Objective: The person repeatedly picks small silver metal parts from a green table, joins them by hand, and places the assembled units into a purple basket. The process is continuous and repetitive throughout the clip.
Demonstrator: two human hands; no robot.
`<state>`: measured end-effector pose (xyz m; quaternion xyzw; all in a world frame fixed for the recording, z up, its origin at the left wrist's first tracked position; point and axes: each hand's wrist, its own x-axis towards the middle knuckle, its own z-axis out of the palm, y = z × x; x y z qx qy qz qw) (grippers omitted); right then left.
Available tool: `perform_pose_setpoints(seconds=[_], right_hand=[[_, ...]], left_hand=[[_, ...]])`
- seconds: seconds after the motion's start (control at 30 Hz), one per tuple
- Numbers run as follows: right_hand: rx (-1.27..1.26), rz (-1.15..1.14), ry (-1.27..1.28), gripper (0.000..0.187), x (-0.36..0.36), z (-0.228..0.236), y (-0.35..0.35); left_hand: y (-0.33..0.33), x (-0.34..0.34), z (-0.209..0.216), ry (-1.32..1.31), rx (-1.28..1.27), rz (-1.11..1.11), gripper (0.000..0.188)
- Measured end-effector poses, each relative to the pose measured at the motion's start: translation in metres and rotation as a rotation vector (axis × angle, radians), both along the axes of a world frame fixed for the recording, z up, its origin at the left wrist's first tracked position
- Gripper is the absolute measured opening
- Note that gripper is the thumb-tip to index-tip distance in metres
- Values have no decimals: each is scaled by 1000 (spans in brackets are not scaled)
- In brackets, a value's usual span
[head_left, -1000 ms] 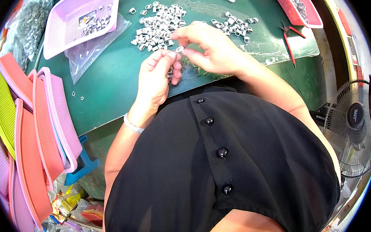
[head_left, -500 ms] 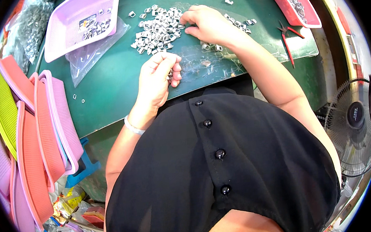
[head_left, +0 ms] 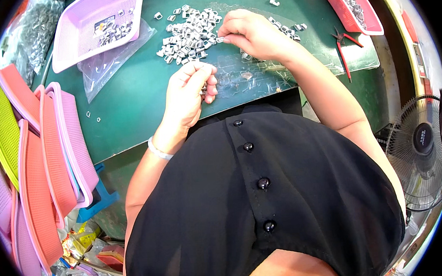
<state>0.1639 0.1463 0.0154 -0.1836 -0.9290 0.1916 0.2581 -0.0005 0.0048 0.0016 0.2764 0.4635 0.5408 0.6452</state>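
A heap of small silver metal loops (head_left: 188,38) lies on the green tabletop (head_left: 133,113). At the heap's right edge, my right hand (head_left: 255,34) pinches one small metal loop (head_left: 220,40) between thumb and fingers. My left hand (head_left: 185,92) is closed just below the heap, by the table's front edge. Several small metal pieces (head_left: 204,90) show between its curled fingers; the rest of its contents is hidden by the palm. More loops (head_left: 285,29) are strewn beyond my right hand, partly covered by it.
A lilac basket (head_left: 68,43) with metal pieces stands at the back left, beside a clear plastic bag (head_left: 106,69). Red-handled pliers (head_left: 343,54) and a pink basket (head_left: 324,0) sit at the right. Stacked baskets (head_left: 37,189) crowd the left; a fan (head_left: 419,151) stands right.
My right hand has shifted slightly right and down from the heap, and its fingers have closed on a metal loop. The left hand stays nearly still.
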Motion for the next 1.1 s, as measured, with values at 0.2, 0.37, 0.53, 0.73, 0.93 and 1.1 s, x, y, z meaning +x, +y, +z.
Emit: perform_pose_setpoints(seconds=[0.2,0.37,0.53,0.73,0.93,1.1], right_hand=[[-59,97,3,11,11,13,-12],[-41,135,-453,13,24,25,-6],[-13,-15,-294,17,1,20,6],[53,-155,-165,18,-27,-10,17],[30,-92,-84,15,-22,-5,11],[-72,10,-99,16,-13,18,-12]], left_hand=[[0,1,0,0,0,7,14],[-1,1,0,2,2,9,13],[0,0,1,14,-6,6,13],[1,-1,1,0,13,-10,12],[1,-1,0,-1,6,-11,13],[1,1,0,-10,5,27,14]])
